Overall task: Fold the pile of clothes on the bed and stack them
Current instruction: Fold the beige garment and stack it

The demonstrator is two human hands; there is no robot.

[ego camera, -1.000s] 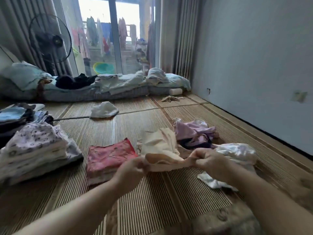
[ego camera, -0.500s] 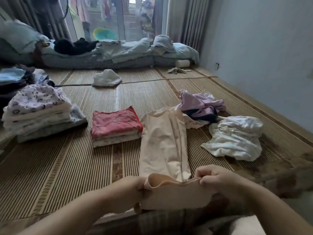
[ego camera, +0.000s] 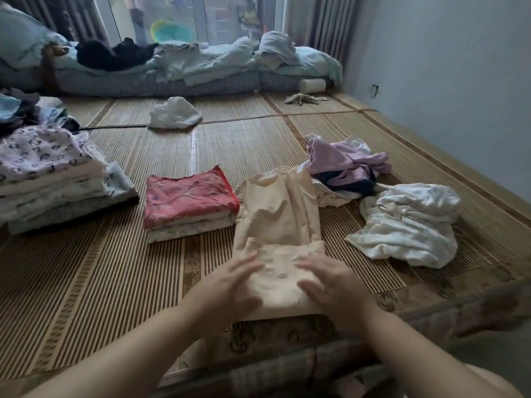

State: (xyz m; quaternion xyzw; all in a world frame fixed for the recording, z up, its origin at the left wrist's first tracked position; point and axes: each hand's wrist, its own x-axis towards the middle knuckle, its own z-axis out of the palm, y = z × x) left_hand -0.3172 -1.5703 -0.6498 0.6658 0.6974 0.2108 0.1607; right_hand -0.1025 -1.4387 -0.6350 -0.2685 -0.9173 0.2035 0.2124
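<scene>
A cream garment (ego camera: 280, 214) lies lengthwise on the bamboo mat (ego camera: 86, 282), its near end folded over. My left hand (ego camera: 232, 285) and my right hand (ego camera: 330, 285) rest flat on that folded end, fingers spread. Left of it sits a small folded stack with a red top (ego camera: 188, 202). A taller folded stack topped by a heart-print piece (ego camera: 48, 173) stands at far left. To the right lie a crumpled purple and dark heap (ego camera: 344, 165) and a crumpled white garment (ego camera: 408, 222).
A white cloth (ego camera: 173, 113) lies farther back on the mat. Bedding and pillows (ego camera: 201, 64) line the far edge before the glass door. A beige rag (ego camera: 301, 98) and a white roll (ego camera: 311, 85) sit near the right wall (ego camera: 445, 67). Dark clothes (ego camera: 17, 107) are heaped far left.
My hands let go of the waistband they pinched and laid the garment's near end down folded over. Both palms now lie flat on it. The view tilted down.
</scene>
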